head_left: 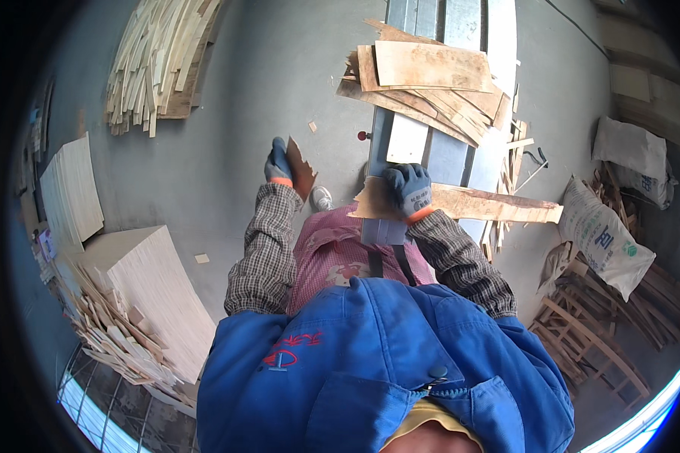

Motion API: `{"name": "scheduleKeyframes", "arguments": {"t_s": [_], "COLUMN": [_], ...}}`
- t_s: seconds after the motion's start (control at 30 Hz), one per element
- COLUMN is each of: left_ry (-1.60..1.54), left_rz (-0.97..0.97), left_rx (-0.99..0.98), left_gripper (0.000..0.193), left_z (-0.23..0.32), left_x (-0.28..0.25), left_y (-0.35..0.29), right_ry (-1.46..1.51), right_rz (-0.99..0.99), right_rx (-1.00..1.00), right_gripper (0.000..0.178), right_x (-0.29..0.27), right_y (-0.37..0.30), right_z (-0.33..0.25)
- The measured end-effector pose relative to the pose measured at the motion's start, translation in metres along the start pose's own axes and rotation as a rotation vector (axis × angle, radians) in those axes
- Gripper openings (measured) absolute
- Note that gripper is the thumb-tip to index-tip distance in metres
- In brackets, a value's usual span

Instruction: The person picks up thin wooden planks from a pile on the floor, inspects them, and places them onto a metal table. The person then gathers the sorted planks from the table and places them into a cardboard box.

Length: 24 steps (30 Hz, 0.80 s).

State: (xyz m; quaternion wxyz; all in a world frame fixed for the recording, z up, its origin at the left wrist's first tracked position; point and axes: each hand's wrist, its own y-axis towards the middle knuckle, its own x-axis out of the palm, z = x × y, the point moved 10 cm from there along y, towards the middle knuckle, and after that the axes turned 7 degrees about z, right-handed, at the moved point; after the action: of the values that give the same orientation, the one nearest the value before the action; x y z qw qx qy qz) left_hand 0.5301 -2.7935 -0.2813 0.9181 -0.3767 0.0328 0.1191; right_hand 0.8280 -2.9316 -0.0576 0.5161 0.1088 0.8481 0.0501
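Note:
My left hand [278, 162], in a grey-blue work glove with an orange cuff, is raised left of the workbench. It is closed on a small broken piece of wood veneer [301, 167] with a jagged edge. On the bench, my gloved right hand [409, 189] grips a long veneer strip [491, 204] from above, its fingers curled. The strip lies crosswise and sticks out past both bench sides, with a ragged left end. Just beyond that hand lies a pale rectangular plate [407, 139]. Farther up the bench is a loose pile of veneer sheets [434, 66].
The metal-topped workbench [447, 155] has a red knob [364, 136] on its left side. Stacked strips [159, 64] lie at far left, and a big block of sheets [147, 279] stands near left. White sacks [601, 234] and wooden frames [589, 343] occupy the right.

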Motion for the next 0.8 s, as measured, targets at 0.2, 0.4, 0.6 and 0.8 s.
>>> {"name": "scheduleKeyframes", "arguments": {"t_s": [0.2,0.4,0.6,0.8], "left_ry": [0.491,1.095,1.301,1.144], "left_rz": [-0.233,-0.493,-0.352,-0.273], "left_rx": [0.643,0.86,1.115,1.609], "left_gripper": [0.045,0.037,0.029,0.02], "left_z": [0.165,0.121,0.118,0.125], "left_x": [0.098,0.177,0.156,0.129], "left_y": [-0.159,-0.258,-0.237,-0.247], "right_ry": [-0.029,-0.407,-0.301,-0.227], "right_rz": [0.207,0.115,0.007,-0.027], "right_rx": [0.052,0.283,0.286,0.241], "right_gripper": [0.025,0.021,0.015,0.026], "right_x": [-0.095,-0.096,-0.018,-0.018], "right_y": [-0.012,-0.081,-0.051,-0.034], "right_z": [0.016,0.12,0.054,0.036]}}
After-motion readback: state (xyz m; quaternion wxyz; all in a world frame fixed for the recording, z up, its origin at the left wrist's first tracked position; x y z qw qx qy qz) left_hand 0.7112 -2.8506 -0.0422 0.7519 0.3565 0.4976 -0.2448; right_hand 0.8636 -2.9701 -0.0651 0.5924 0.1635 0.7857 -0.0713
